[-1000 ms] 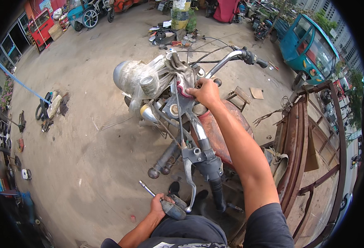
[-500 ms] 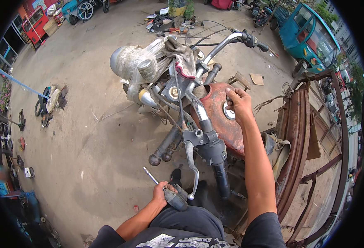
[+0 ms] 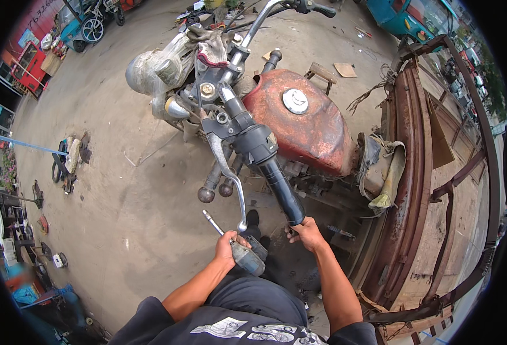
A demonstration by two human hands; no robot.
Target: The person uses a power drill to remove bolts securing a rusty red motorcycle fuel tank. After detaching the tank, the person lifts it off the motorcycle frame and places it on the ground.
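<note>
My left hand (image 3: 226,248) is wrapped round the handle of a grey cordless impact wrench (image 3: 250,262), its long silver socket extension pointing up and away to the left. My right hand (image 3: 309,234) is closed just below the end of the black handlebar grip (image 3: 283,192). A small dark bit shows at its fingertips, too small to name. Whether the hand touches the grip I cannot tell. Above the wrench hangs the silver clutch lever (image 3: 230,172). Beyond the grip lies the rusty red fuel tank (image 3: 299,123) of the motorcycle, with its round silver cap (image 3: 295,101).
A work glove (image 3: 212,47) and a plastic-wrapped headlight (image 3: 150,72) sit at the motorcycle's front. On the right stands a rusty metal frame (image 3: 406,190) with boards. Loose parts (image 3: 69,155) lie on the concrete at left. A teal three-wheeler (image 3: 403,20) is parked far right.
My right hand has come down from above the fuel tank to the end of the handlebar grip. The view has shifted, and my left hand keeps hold of the impact wrench.
</note>
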